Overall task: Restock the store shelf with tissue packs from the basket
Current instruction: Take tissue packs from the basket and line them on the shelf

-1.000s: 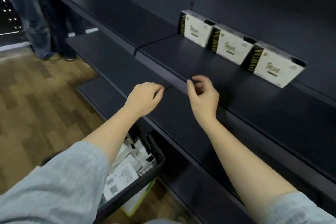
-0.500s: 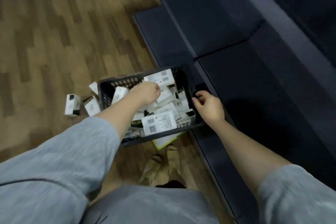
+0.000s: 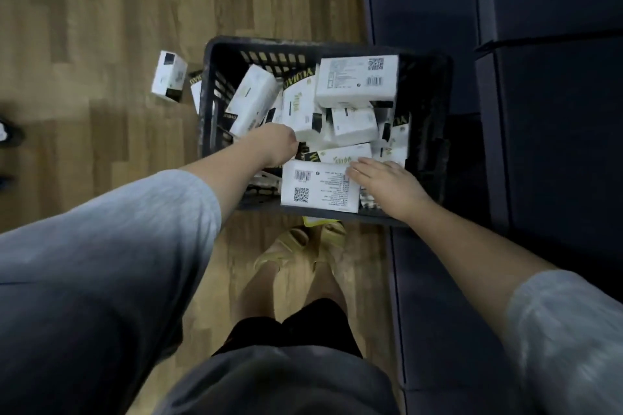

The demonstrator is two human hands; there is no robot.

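Right grip (image 3: 384,184) flat on tissue pack (image 3: 320,187).

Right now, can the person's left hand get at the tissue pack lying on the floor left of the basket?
Probably yes. The left hand is inside the basket, near its left wall. The tissue pack lies just outside that wall on bare floor, so the hand only needs lifting over the rim.

"YUMAO" on black ends of tissue packs (image 3: 301,104); barcode and QR labels, fine print unreadable
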